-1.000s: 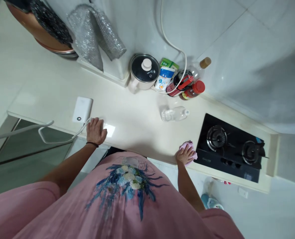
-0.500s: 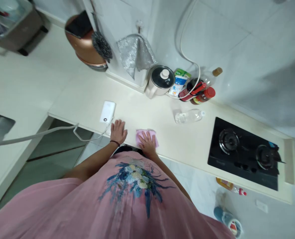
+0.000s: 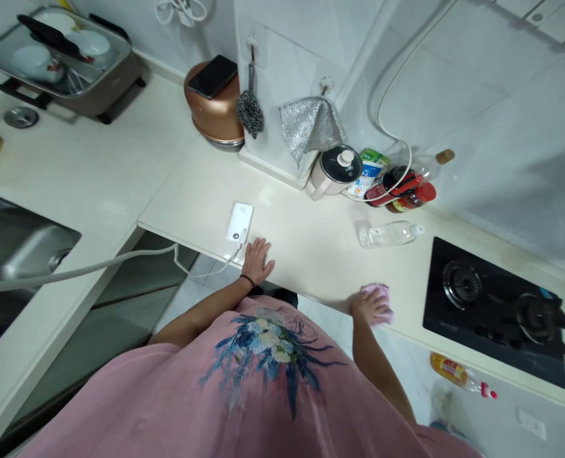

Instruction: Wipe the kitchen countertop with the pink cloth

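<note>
My left hand [image 3: 258, 259] lies flat, fingers spread, on the cream countertop [image 3: 311, 242] near its front edge, just below a white power bank [image 3: 239, 222] with a white cable [image 3: 120, 257] running off to the left. My right hand [image 3: 371, 305] presses down on a pink cloth [image 3: 382, 296] at the counter's front edge, left of the black gas hob [image 3: 497, 308]. The fingers cover most of the cloth.
A clear plastic bottle [image 3: 388, 234] lies on its side behind the cloth. A small lidded pot [image 3: 336, 169], a carton and sauce bottles [image 3: 409, 191] stand by the wall. A copper cooker [image 3: 216, 105], a dish rack [image 3: 63, 60] and a sink [image 3: 10, 238] are to the left.
My right hand has slid the pink cloth from beside the left hand back to the right toward the hob. The left hand stays planted. The view has shifted, showing more of the left counter.
</note>
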### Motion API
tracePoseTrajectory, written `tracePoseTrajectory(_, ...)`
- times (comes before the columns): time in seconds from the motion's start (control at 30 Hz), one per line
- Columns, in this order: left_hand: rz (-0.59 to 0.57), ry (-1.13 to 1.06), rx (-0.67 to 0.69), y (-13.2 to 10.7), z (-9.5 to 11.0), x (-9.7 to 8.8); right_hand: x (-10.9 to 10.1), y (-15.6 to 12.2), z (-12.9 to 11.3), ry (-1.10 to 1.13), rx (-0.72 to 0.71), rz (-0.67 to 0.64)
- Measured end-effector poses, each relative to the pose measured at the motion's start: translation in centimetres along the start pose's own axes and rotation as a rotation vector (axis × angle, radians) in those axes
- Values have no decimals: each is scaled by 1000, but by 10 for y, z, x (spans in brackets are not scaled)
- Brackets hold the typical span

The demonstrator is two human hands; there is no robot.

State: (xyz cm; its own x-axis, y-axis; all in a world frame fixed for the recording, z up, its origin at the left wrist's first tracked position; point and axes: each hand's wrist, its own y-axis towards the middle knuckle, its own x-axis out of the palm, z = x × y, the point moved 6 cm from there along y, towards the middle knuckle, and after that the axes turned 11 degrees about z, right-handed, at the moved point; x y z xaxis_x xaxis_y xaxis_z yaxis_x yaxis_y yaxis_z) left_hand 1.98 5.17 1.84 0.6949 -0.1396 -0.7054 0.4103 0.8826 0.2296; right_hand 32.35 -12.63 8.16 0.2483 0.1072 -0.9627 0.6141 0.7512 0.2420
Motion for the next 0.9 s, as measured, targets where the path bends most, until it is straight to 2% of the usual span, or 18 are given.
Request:
tracePoseTrajectory(0.1, 0, -47, 0, -1, -5, -1, 11, 4, -54, 35, -39, -77)
tracePoseTrajectory(0.17, 15, -66, -3, -1, -9, -1, 17, 0, -100, 79, -90, -139)
tracePoseTrajectory(0.2, 23, -74, -6, -1, -11, -1, 19, -5, -125, 117, -133, -182)
tracePoseTrajectory(0.3, 41, -90, -21, -1, -16, -1, 21, -29, -200, 334, -381, -390)
tracePoseTrajectory(0.37, 47, -98, -29, 0, -19, -1, 16, -43, -226, 442, -532, -449)
tracePoseTrajectory(0.4, 49, -101, -29, 0, -20, -1, 13, -46, -228, 475, -588, -455)
tracePoseTrajectory(0.47, 48, -104, -19, 0, -20, 0, 14, -43, -208, 496, -623, -449)
tracePoseTrajectory(0.53, 51, -101, -15, -1, -21, 0, 23, -26, -159, 439, -504, -429)
tracePoseTrajectory(0.6, 64, -98, -22, -2, -22, 0, 36, -4, -88, 329, -241, -386)
tracePoseTrajectory(0.67, 74, -99, -24, -2, -23, -1, 48, 9, -8, 235, 80, -324)
tracePoseTrajectory(0.77, 89, -94, -14, -1, -24, 0, 59, 4, 95, 204, 477, -248)
tracePoseTrajectory(0.83, 105, -82, -12, -1, -24, 1, 63, -5, 136, 198, 644, -178)
tracePoseTrajectory(0.9, 125, -68, -12, -1, -23, 3, 64, -9, 151, 186, 739, -115)
